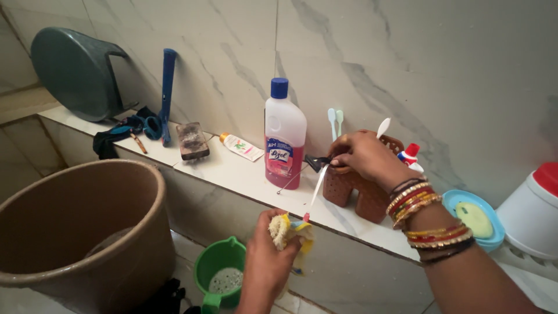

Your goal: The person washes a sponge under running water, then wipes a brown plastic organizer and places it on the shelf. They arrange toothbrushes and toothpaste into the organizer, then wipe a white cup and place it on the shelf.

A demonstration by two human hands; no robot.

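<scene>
My right hand (pixel 363 154) rests on the top of a brown perforated holder (pixel 356 195) on the tiled ledge. Its fingertips pinch a razor (pixel 317 185) with a black head and a white handle, which hangs down towards the ledge's front edge. Several bangles ring that wrist. My left hand (pixel 268 259) is below the ledge edge, closed on a yellow scrubbing sponge (pixel 289 228) just under the razor's red tip. Pale green toothbrushes (pixel 335 119) and a white one (pixel 383 127) stick up behind the holder.
A pink cleaner bottle (pixel 285 139) with a blue cap stands left of the holder. Farther left lie a small tube (pixel 241 146), a scrub brush (pixel 192 141), a blue-handled tool (pixel 167 87) and a grey stool (pixel 75 72). A blue soap dish (pixel 491 235), a white tub (pixel 532 218), a brown bucket (pixel 81 227) and a green mug (pixel 224 270) are nearby.
</scene>
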